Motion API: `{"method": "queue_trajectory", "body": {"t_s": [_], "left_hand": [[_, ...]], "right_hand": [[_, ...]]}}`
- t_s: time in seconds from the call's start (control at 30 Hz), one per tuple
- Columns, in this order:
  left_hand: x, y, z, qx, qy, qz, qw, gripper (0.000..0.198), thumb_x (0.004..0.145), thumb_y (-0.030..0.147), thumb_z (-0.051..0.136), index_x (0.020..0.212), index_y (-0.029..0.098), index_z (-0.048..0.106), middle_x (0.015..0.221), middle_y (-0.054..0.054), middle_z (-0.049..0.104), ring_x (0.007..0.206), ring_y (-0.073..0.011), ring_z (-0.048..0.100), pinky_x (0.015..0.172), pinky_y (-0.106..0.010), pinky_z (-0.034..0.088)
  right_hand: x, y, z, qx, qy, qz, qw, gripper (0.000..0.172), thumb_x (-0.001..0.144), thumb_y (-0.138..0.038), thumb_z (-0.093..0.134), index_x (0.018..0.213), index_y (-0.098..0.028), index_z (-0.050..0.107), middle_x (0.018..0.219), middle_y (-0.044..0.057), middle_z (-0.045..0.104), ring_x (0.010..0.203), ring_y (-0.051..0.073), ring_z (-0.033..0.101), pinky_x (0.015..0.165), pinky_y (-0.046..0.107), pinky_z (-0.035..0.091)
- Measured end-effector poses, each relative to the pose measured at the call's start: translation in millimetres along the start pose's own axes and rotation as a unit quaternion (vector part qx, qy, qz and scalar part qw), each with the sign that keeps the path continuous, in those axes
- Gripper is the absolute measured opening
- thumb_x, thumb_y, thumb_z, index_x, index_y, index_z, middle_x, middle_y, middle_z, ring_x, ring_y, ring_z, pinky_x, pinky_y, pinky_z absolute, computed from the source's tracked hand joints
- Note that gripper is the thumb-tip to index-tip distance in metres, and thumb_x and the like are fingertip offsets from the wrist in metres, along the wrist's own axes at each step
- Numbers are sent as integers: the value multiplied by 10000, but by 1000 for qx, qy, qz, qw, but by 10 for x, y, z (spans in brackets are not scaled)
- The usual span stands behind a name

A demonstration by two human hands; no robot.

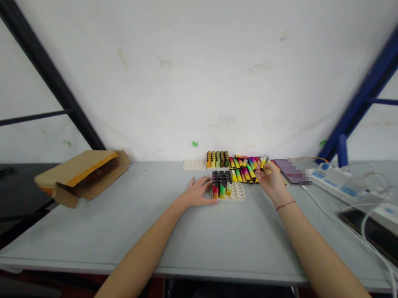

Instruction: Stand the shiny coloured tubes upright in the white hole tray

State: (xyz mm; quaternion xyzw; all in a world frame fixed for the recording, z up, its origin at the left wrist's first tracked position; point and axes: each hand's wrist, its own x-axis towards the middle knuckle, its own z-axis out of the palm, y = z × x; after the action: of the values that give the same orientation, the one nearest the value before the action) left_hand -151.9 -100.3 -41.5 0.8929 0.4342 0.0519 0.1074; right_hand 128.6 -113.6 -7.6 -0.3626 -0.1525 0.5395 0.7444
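Right hand [270,177] pinches yellow lighter [264,162], long axis tilted toward the wall. Left hand [197,192] spread flat beside tray [239,194] holding upright lighters [221,183].

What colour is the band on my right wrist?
Red; the band shows best in the head view.

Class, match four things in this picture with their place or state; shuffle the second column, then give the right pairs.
1 left hand
2 right hand
3 cardboard box
4 power strip

A holds a yellow lighter
B far left on the table
C flat beside the white tray
D right of the phone

Pairs: 1-C, 2-A, 3-B, 4-D
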Motion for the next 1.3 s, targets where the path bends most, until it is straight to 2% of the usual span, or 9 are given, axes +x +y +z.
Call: {"method": "queue_trajectory", "body": {"t_s": [0.17, 0.3, 0.5, 0.67, 0.77, 0.87, 1.0, 1.13, 1.3], "left_hand": [[3, 3, -3, -1, 0, 6, 1000, 873, 775, 725, 520, 1447, 211, 305, 1519, -143, 278, 1403, -342, 221, 1097, -648, 44], [6, -6, 2, 0, 0, 8, 1000, 885, 770, 739, 513, 1445, 204, 308, 1514, -146, 288, 1399, -348, 226, 1089, -661, 51], [-2, -3, -3, 1, 6, 12, 1000, 876, 774, 731, 519, 1444, 210, 306, 1513, -145, 290, 1395, -339, 242, 1085, -667, 65], [4, -19, 13, 2, 5, 10, 1000, 892, 769, 750, 502, 1449, 207, 303, 1513, -145, 288, 1397, -355, 229, 1092, -656, 58], [10, -24, 18, 3, 5, 11, 1000, 886, 773, 742, 505, 1449, 207, 302, 1512, -146, 289, 1395, -350, 235, 1088, -662, 60], [12, -19, 18, 4, 5, 13, 1000, 865, 779, 726, 518, 1443, 212, 312, 1510, -144, 295, 1394, -338, 243, 1083, -669, 68], [7, -13, 18, 5, 7, 9, 1000, 870, 773, 722, 530, 1444, 211, 315, 1512, -138, 293, 1396, -340, 239, 1089, -663, 64], [6, -25, 22, 3, 6, 8, 1000, 872, 773, 730, 519, 1446, 216, 312, 1517, -133, 285, 1399, -347, 230, 1092, -657, 55], [14, -47, 38, 6, 6, 7, 1000, 877, 768, 736, 520, 1447, 224, 308, 1522, -150, 272, 1398, -338, 237, 1097, -643, 59]], "right_hand": [[-14, 109, -10, -132, -51, -72, 987, 220, 571, -135, 652, 717, -213, 508, 634, -49, 594, 574, 102, 610, 513, 191, 523], [-6, 193, -7, -191, -99, -59, 975, 152, 662, -280, 622, 686, -209, 490, 580, -29, 573, 514, 112, 571, 476, 221, 487], [-30, 253, 39, -213, -176, -69, 958, 239, 747, -447, 584, 776, -227, 496, 485, -67, 475, 399, 102, 433, 384, 225, 331], [-48, 285, 40, -231, -197, -130, 944, 370, 676, -525, 694, 780, -218, 516, 610, -37, 565, 529, 123, 534, 502, 254, 438], [-66, 302, 53, -213, -187, -126, 951, 359, 689, -507, 681, 816, -233, 487, 613, -54, 566, 489, 114, 525, 463, 242, 430], [-107, 305, 88, -217, -169, -107, 955, 335, 764, -548, 578, 805, -236, 463, 505, -76, 483, 351, 84, 379, 340, 208, 297], [-171, 298, 138, -237, -134, -26, 962, 487, 822, -665, 367, 634, -219, 411, 403, -73, 338, 288, 61, 250, 294, 198, 181], [-212, 291, 173, -245, -41, 14, 968, 442, 863, -520, 332, 539, -220, 332, 360, -85, 231, 274, 48, 161, 296, 186, 99], [-227, 288, 192, -221, 0, -38, 975, 362, 839, -397, 348, 524, -219, 334, 369, -73, 256, 286, 53, 175, 299, 184, 111]]}}
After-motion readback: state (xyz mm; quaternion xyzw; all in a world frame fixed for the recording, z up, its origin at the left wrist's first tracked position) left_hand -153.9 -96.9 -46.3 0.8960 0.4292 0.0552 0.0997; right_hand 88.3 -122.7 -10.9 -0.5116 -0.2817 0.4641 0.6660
